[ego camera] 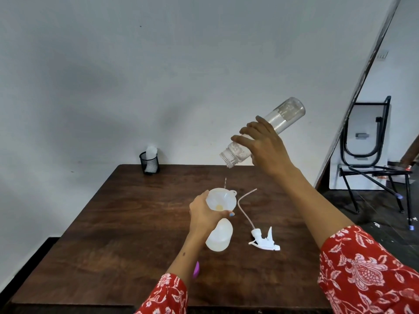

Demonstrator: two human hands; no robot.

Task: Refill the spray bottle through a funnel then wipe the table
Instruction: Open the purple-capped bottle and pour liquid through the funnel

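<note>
Right hand: raised above the tabletop, fingers curled around the middle of a clear bottle, a closed grip on it
Clear bottle: tilted steeply, open mouth down and to the left of the grip, base up and to the right; it looks nearly drained, with a thin trickle falling from the mouth
Trickle of liquid: a fine line below the bottle mouth, dropping toward the funnel
Left hand: lower and to the left of the right grip, fingers and thumb wrapped around the neck area under the funnel, a closed grip; a blue-painted thumbnail shows at the funnel's near edge
Funnel: white and translucent, wide mouth up, sitting in the top of the spray bottle, directly above the left grip and straight below the pouring mouth
Spray bottle: white translucent body, below the left grip, leaning toward the camera with its base on or close to the tabletop; which one cannot be told
Spray head: white trigger top lying on its side on the tabletop, just right of the spray bottle, apart from both hands, its thin tube curving away toward the far edge
Tabletop: dark brown wood
Mesh cup: black, at the far edge of the tabletop, well left of both grips, holding something white
Sleeves: red with a white flower print
Folded chair: black frame, leaning beyond the tabletop on the right
</note>
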